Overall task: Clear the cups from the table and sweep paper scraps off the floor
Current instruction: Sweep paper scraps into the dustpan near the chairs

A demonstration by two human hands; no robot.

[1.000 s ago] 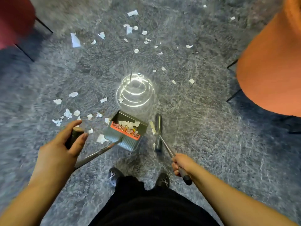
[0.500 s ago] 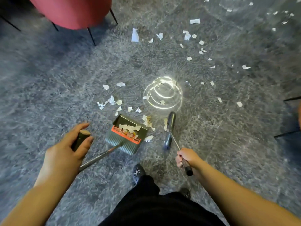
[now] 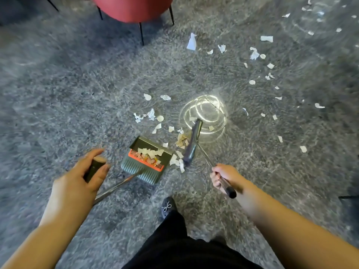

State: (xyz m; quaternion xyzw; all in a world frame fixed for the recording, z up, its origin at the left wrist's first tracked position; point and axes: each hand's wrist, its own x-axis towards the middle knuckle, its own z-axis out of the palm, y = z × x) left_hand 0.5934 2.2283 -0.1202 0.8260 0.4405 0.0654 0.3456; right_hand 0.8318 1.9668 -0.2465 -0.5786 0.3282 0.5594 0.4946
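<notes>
- The light is even and moderately bright, coming from overhead.
- A ringed glare [image 3: 204, 117] from a ceiling lamp shines off the glossy floor [image 3: 77, 94] just past centre, toward one o'clock.
- Motion blur smears the floor texture from nine to eleven o'clock.
- My left hand [image 3: 77, 183] looks soft at its fingertips.
- Wide-angle distortion stretches my forearms toward five and seven o'clock.
- Soft shadows sit under the red chair [image 3: 134, 8] at twelve o'clock.

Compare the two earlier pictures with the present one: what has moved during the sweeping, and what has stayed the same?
The grey long-handled broom head has swung out past the green dustpan with the orange comb edge, its far end now over the bright light reflection. The view has turned leftward, so the red chair replaced the orange one. Unchanged: the left hand holds the dustpan's handle, the right hand the broom's; white paper scraps lie in the pan.
</notes>
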